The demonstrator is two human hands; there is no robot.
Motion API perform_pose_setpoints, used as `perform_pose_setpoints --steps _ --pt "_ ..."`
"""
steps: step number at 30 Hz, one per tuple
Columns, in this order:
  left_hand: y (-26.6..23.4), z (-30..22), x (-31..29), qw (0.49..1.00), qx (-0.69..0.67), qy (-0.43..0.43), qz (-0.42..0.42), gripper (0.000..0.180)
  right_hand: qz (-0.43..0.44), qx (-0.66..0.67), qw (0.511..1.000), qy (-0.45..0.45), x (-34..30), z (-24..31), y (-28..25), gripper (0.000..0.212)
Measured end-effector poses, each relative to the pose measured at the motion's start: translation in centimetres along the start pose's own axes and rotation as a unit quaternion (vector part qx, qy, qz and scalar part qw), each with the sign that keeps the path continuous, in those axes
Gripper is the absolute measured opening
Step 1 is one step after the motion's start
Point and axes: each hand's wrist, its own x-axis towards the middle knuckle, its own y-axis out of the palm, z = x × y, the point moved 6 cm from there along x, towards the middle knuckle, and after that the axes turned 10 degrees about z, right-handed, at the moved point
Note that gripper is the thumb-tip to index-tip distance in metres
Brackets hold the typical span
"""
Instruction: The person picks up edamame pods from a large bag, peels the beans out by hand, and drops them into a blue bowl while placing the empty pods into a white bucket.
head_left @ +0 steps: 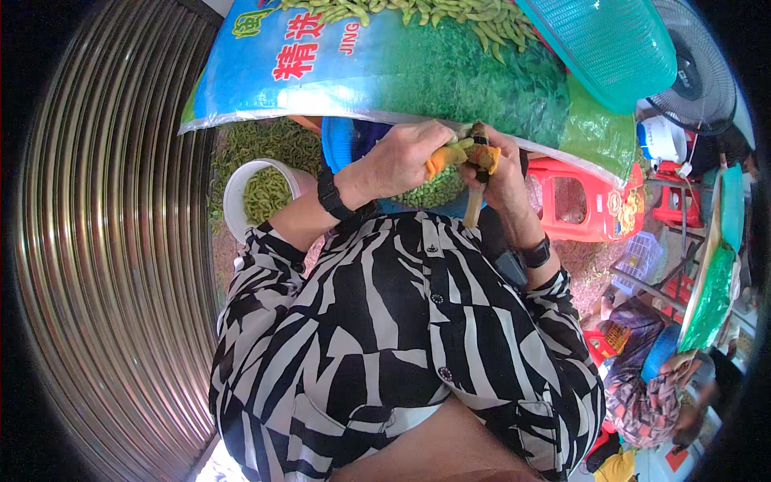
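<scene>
My left hand [405, 157] is closed in a pinch, an orange cover on one fingertip. At its fingertips a green bean pod [459, 149] shows, partly hidden. My right hand [504, 178] meets it and is closed on a slim pale stick-like tool [474, 207] with a dark band near its top; its kind I cannot make out. Orange covering shows on a right finger too. Just below both hands, shelled green beans [434, 191] lie in a container. Beyond the hands, many green pods [409, 10] are heaped on a blue and green printed plastic sack [385, 72].
A white bucket of pods [241, 201] stands at the left by a ribbed metal shutter [112, 241], with more pods on the floor. At the right are a teal basket [618, 48], a fan [699, 72], a red plastic stool [590, 201] and another person [642, 402].
</scene>
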Motion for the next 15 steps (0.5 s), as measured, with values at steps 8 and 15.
perform_pose_setpoints --steps 8,15 --pt "0.71 0.06 -0.28 0.997 0.03 0.016 0.067 0.021 0.009 -0.022 0.998 0.055 -0.45 -0.08 -0.15 0.014" --pt "0.88 0.47 -0.23 1.0 -0.013 0.016 0.024 0.008 0.023 -0.017 1.0 0.005 -0.14 -0.37 -0.03 0.012"
